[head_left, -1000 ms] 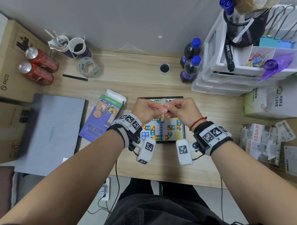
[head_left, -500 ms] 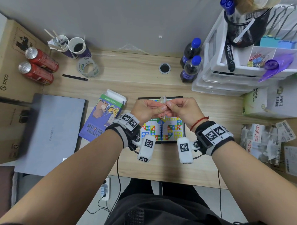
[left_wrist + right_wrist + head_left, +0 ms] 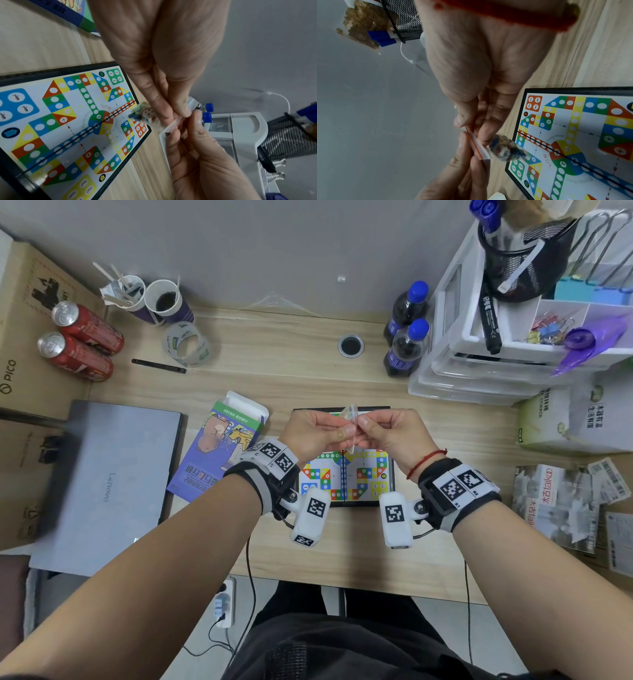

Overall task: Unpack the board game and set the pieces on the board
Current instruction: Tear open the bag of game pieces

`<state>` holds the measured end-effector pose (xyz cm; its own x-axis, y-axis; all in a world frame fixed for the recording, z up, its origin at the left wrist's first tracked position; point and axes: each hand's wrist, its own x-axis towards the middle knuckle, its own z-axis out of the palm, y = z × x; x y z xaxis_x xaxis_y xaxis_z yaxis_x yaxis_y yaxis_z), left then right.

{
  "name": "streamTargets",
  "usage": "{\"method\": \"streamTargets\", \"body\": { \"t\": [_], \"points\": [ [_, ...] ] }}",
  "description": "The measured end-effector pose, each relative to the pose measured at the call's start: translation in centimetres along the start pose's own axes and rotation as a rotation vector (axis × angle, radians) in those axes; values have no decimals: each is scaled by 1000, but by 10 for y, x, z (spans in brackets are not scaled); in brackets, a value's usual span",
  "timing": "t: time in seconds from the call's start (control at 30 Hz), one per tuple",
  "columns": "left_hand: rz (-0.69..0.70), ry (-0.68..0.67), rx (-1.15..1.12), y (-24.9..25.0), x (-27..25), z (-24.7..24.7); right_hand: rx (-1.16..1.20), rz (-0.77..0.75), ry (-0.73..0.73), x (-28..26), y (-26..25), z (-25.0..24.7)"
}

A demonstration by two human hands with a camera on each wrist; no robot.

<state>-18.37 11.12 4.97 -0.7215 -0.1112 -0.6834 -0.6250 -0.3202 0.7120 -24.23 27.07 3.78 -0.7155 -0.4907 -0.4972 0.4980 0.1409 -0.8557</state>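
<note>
The small clear zip bag (image 3: 350, 419) of game pieces is hanging in the air over the far half of the open board (image 3: 342, 477), which is lying flat near the middle of the desk's front edge. Both hands are grasping it: the left hand (image 3: 311, 433) and the right hand (image 3: 394, 433) are each pinching the sealed strip with its red line between thumb and forefinger, one on either side. Inside, a white die (image 3: 149, 115) with coloured pips and a clump of small coloured pieces are showing.

Compared with a second ago, the bag's top flap is now sticking up above the fingertips instead of the bag dangling lower between the hands, so the fingers have worked up onto the seal. I judge the bag is about to be pulled open. It is not yet open, and no pieces are sitting on the board.

The board's centre is reading "飞行棋" and "Flying chess". The opened game box (image 3: 219, 446) is lying just left of the board; its print is too small to read. Further left, the closed laptop (image 3: 106, 484) is showing "Lenovo", and the cardboard carton (image 3: 13, 371) at the desk's left edge "PICO". A packet (image 3: 548, 505) by the right edge is reading "talk".
</note>
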Motion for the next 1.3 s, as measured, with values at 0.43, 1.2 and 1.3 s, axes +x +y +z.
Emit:
{"method": "streamTargets", "body": {
  "t": [0.43,1.2,1.3],
  "points": [
    [78,83,307,-1,9,7,-136,39,50,8,2,0],
    [56,134,566,-15,14,-4,-854,-67,2,10,8,0],
    [26,102,336,-15,17,-5,-582,2,-192,5,15,-2]
  ]
}}
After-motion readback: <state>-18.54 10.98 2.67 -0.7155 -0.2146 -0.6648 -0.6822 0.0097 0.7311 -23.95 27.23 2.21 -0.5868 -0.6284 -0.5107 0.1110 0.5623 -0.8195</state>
